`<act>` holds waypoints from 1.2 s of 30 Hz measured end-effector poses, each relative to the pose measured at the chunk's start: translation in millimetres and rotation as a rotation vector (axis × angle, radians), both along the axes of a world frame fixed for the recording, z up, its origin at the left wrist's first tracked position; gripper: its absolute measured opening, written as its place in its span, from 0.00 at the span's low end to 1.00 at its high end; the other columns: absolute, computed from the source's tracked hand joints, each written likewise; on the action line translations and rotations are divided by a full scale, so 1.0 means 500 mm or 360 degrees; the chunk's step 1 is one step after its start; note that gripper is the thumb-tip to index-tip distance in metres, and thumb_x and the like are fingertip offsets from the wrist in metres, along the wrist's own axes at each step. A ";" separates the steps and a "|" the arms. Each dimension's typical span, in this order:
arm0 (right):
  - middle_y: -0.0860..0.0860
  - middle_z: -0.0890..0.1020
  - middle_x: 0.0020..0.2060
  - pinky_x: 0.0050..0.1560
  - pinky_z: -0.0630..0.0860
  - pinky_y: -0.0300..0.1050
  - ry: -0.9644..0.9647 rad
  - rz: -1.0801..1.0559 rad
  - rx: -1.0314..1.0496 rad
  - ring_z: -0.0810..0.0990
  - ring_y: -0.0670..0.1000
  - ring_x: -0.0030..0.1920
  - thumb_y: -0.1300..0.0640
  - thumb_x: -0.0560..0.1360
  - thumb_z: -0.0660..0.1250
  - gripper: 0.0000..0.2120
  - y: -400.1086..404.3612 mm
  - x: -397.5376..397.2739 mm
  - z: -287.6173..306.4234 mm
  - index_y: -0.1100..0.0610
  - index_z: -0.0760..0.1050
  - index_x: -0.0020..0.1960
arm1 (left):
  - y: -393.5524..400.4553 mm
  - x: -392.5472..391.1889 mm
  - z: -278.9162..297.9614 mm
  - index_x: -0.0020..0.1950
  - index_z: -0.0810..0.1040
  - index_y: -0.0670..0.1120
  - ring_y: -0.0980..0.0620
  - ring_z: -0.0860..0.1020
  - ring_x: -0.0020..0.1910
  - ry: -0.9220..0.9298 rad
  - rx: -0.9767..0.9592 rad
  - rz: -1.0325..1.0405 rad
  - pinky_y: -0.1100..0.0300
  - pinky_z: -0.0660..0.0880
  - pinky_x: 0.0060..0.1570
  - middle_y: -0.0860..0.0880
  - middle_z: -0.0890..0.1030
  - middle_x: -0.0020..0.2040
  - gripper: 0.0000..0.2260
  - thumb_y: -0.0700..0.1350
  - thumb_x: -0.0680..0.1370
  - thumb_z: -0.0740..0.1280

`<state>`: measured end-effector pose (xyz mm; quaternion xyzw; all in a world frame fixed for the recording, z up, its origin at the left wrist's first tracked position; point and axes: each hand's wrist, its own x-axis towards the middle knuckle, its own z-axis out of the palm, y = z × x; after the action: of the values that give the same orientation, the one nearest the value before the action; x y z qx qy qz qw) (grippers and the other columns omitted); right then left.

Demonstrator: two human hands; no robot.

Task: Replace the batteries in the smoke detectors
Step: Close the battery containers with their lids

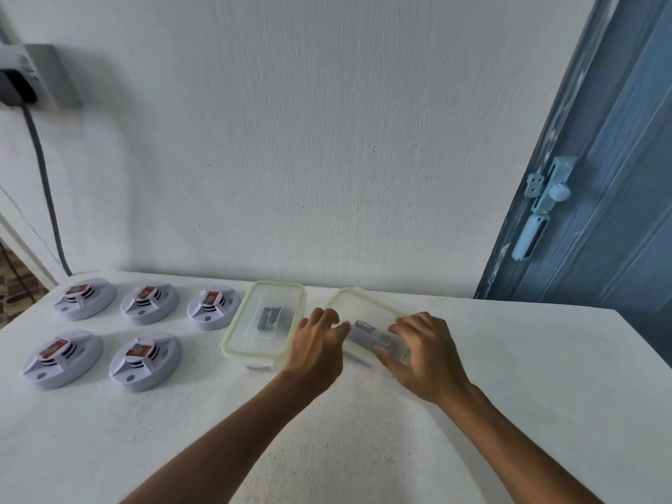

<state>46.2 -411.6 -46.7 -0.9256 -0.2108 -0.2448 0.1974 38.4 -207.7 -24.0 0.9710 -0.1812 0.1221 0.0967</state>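
Several white round smoke detectors (86, 298) with red-labelled batteries in their open backs lie in two rows at the left of the white table. Two clear lidded containers with pale green rims stand mid-table. The left container (238, 321) holds dark batteries (269, 318). The right container (358, 303) sits at an angle and holds more batteries (365, 328). My left hand (318, 349) grips its left side with curled fingers. My right hand (423, 352) holds its near right end, fingers over the lid and thumb at the near edge. The hands hide the container's near part.
The white table (363, 431) ends against a white wall. A blue door (618, 176) with a pale latch stands at the right past the table's corner. A dark cable (47, 198) hangs from a wall socket at the far left.
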 end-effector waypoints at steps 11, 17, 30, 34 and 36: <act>0.50 0.85 0.40 0.45 0.68 0.29 -0.0096 0.0118 0.0394 0.79 0.44 0.41 0.48 0.75 0.59 0.18 0.023 -0.035 -0.011 0.59 0.84 0.47 | -0.011 -0.011 -0.005 0.75 0.56 0.51 0.38 0.33 0.75 0.0673 -0.0175 -0.0247 0.37 0.49 0.74 0.39 0.42 0.79 0.46 0.67 0.66 0.72; 0.47 0.82 0.50 0.51 0.72 0.33 0.0009 0.0260 0.0258 0.72 0.39 0.50 0.41 0.72 0.66 0.19 0.027 -0.046 -0.038 0.53 0.81 0.54 | 0.022 0.001 0.020 0.75 0.60 0.51 0.45 0.38 0.77 0.0652 -0.0188 -0.0349 0.50 0.49 0.74 0.42 0.44 0.79 0.41 0.55 0.68 0.77; 0.48 0.79 0.63 0.70 0.62 0.54 0.0017 0.0270 0.0104 0.75 0.48 0.65 0.33 0.72 0.62 0.29 0.022 -0.041 -0.047 0.53 0.79 0.62 | 0.039 0.005 0.005 0.75 0.63 0.48 0.45 0.45 0.78 0.0527 -0.0197 -0.0437 0.50 0.54 0.74 0.41 0.52 0.79 0.41 0.54 0.67 0.78; 0.48 0.81 0.60 0.68 0.68 0.54 0.0011 0.0233 0.0059 0.79 0.50 0.62 0.34 0.72 0.63 0.29 0.031 -0.042 -0.048 0.54 0.80 0.61 | 0.046 0.005 -0.006 0.75 0.64 0.48 0.47 0.47 0.78 0.0457 -0.0247 -0.0466 0.49 0.56 0.73 0.41 0.55 0.78 0.39 0.53 0.68 0.77; 0.48 0.81 0.60 0.68 0.68 0.55 0.0028 0.0259 0.0052 0.78 0.49 0.62 0.34 0.71 0.65 0.28 0.029 -0.039 -0.046 0.54 0.80 0.60 | 0.046 0.003 -0.004 0.75 0.65 0.48 0.49 0.47 0.77 0.0464 -0.0224 -0.0455 0.49 0.57 0.74 0.42 0.55 0.78 0.37 0.53 0.69 0.77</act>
<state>26.4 -396.9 -69.7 -0.9041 -0.2796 -0.2233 0.2336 39.7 -184.6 -26.0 0.9336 -0.2923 -0.0224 0.2059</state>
